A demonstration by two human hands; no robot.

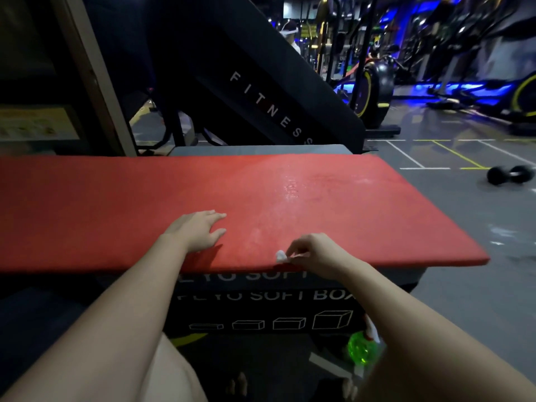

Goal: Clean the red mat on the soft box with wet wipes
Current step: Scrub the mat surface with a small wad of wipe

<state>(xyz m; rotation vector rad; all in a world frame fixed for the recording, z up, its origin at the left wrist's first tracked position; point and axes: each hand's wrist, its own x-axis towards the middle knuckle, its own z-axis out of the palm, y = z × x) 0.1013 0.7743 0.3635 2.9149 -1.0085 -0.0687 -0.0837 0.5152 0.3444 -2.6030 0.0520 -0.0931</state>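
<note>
One wipe [280, 256] — right hand [316, 253], red mat [348, 210]

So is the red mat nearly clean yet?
Partly, it seems. A wet, shiny patch on the red mat, right of its middle, suggests wiping there. The right hand pinches a small white wipe at the near edge, while the left hand rests flat on the mat. The mat's left half looks dull and dry, so that probably remains.
</note>
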